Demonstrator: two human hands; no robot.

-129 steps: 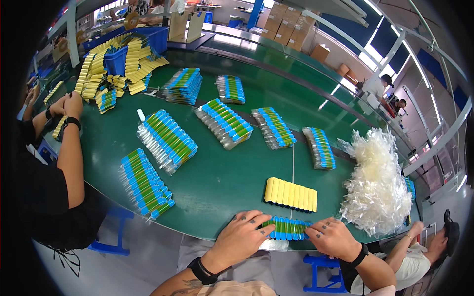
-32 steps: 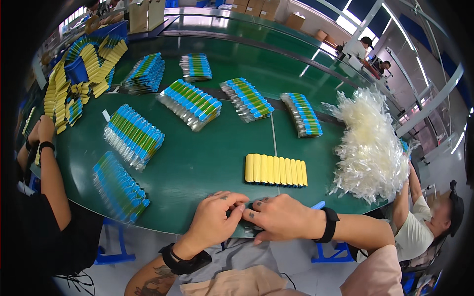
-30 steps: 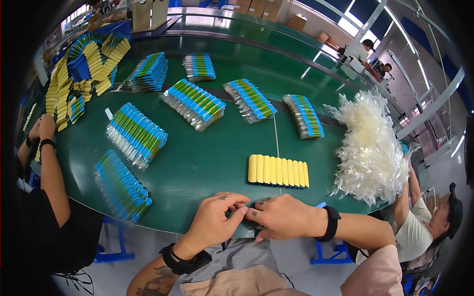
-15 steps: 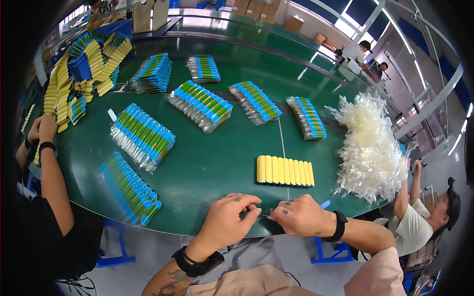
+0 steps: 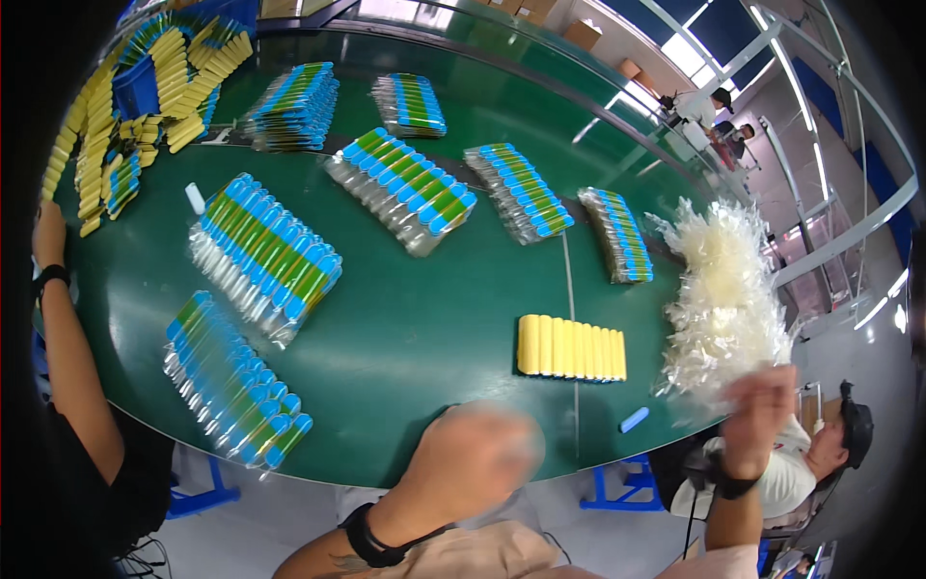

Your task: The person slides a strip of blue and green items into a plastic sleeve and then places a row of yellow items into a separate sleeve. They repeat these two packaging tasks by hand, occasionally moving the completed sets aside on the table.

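Note:
My left hand (image 5: 473, 458) is low at the table's near edge, its fingers curled but smeared by motion; whether it holds anything is hidden. My right hand (image 5: 757, 410), also blurred, is at the near side of a heap of clear plastic sleeves (image 5: 723, 299); I cannot make out its fingers' grip. Between the hands and farther in stands a tight row of yellow, round-ended flat pieces (image 5: 572, 347) with blue undersides. A small blue round-ended piece (image 5: 634, 419) lies alone nearer my right hand.
Bundles of blue-and-green pieces in clear sleeves lie across the green table (image 5: 424, 328), among them a fanned bundle (image 5: 241, 381) and a thick one (image 5: 265, 251). At far left are yellow strips (image 5: 178, 77) by a co-worker's arm (image 5: 77, 357). Another person (image 5: 820, 444) sits at right.
My right hand has moved away from the left, rightward to the sleeve heap. The left hand stays near the edge, now blurred. The lone blue piece is now uncovered. The view has shifted slightly.

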